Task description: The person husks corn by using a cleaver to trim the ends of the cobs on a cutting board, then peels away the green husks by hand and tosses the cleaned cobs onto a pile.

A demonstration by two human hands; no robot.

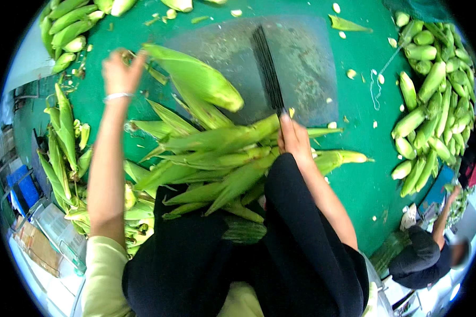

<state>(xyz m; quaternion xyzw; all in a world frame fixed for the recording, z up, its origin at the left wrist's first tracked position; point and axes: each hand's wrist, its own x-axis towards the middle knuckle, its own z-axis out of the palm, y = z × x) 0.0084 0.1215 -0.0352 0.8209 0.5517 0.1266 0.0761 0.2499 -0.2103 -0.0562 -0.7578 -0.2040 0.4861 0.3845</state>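
Observation:
My right hand (295,138) is closed round the handle of a knife (268,68). Its long dark blade points away from me over a worn grey board (309,63). At the left, my left hand (120,74) is slightly blurred, with fingers and thumb round what looks like brown corn silk (127,55). Right beside that thumb is the tip of a green ear of corn (201,79); whether the silk belongs to it I cannot tell. Several husked-in ears (217,142) lie heaped across my lap and the near table edge, below both hands.
A large heap of corn (433,105) lies on the green table (354,206) at the right. More ears (71,26) stand at the far left, with others (63,142) beside my left arm. Husk scraps dot the table. Another person (420,253) works at the lower right.

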